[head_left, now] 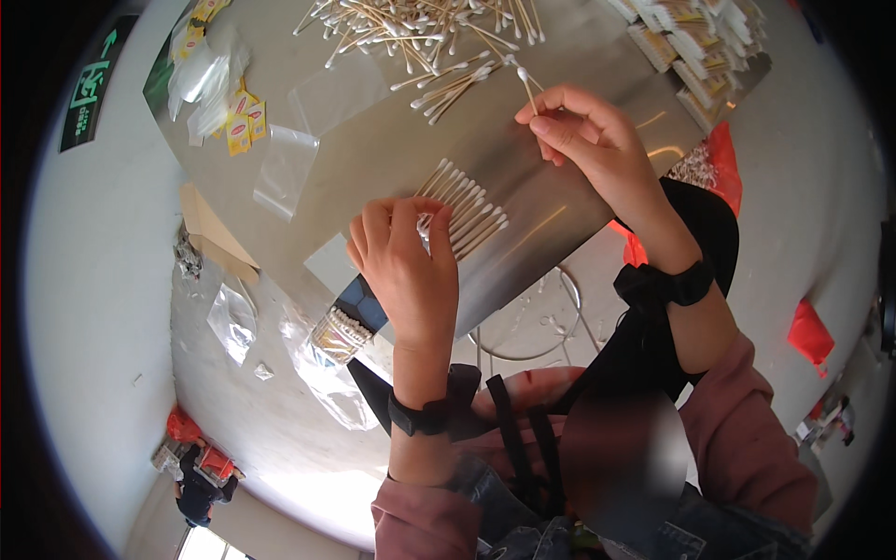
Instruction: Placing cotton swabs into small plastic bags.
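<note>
Your left hand (pixel 406 252) lies over the stick ends of a row of cotton swabs (pixel 476 213) on the metal bench (pixel 373 154). Its fingers curl over the near-left end of the row, probably to keep the sticks side by side; whether they clamp the sticks or merely rest on them, you cannot tell from this view (the back of your hand hides most of the contact). The cotton tips on the far side of the row stay uncovered, so their alignment is easy to check.

Your right hand (pixel 597 140) is beyond the row and to its right, thumb and forefinger pinched together on the stick of a single swab (pixel 528 91). Gripping low on the stick leaves the upper cotton tip untouched.

Farther beyond the row lies a loose heap of swabs (pixel 411 28), with a small cluster (pixel 453 89) between the two, seemingly left within your right hand's reach. Stacked packs (pixel 695 42) sit far to the right of the row, apart from the loose sticks. A clear bag (pixel 287 173) lies flat to its left, likely to leave the middle workable.
</note>
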The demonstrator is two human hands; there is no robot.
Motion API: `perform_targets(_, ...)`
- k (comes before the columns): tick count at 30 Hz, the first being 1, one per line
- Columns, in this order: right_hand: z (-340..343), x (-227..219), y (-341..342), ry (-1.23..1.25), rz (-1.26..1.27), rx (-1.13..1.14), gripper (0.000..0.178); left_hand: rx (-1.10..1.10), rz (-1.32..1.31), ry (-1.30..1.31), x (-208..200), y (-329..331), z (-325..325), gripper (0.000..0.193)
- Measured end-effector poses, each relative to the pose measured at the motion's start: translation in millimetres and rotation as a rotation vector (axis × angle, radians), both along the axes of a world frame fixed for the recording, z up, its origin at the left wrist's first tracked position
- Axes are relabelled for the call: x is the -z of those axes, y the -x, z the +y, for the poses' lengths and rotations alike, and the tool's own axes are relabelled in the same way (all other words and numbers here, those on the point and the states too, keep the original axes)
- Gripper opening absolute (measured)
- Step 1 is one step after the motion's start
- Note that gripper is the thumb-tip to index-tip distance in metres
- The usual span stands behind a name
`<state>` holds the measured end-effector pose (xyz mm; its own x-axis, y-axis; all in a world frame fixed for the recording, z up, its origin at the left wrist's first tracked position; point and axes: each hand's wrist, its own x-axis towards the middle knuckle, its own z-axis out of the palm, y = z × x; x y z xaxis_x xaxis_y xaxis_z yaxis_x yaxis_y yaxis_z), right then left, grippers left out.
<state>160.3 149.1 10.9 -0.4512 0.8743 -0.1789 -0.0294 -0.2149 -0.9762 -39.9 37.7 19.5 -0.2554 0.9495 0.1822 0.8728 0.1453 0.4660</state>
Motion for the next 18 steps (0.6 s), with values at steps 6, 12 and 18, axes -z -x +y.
perform_targets(6,-12,-2,10,0.03,0.021,0.007,0.012,0.053,-0.022,0.089,-1,2,5,0.008)
perform_targets(12,-20,4,22,-0.061,-0.057,-0.093,0.006,0.086,-0.139,0.152,-4,12,9,0.009)
perform_targets(18,-28,10,34,-0.114,0.005,-0.155,0.011,0.135,-0.169,0.054,-22,6,11,0.009)
